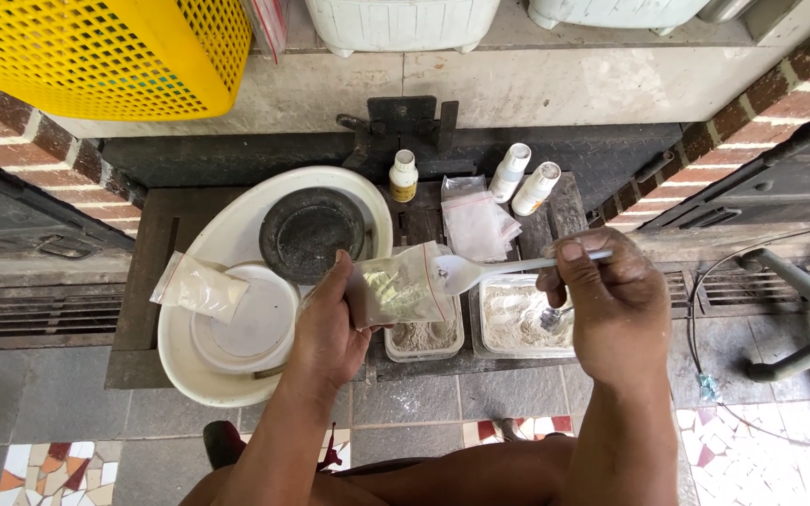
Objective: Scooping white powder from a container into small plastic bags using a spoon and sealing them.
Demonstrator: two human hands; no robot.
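White plastic spoon [480, 271] was pinched in right hand [602, 305], bowl at the bag [397, 286] mouth. Left hand [330, 323] fingers clamped the bag, above near tubs [516, 319].

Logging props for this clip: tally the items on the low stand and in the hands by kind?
Small white bottles: 3
Plastic bags: 3, one in the left hand, at, plus and
Clear powder tubs: 2
White spoon: 1, in the right hand
White basin: 1
Dark dish: 1
White lid: 1
Total: 12
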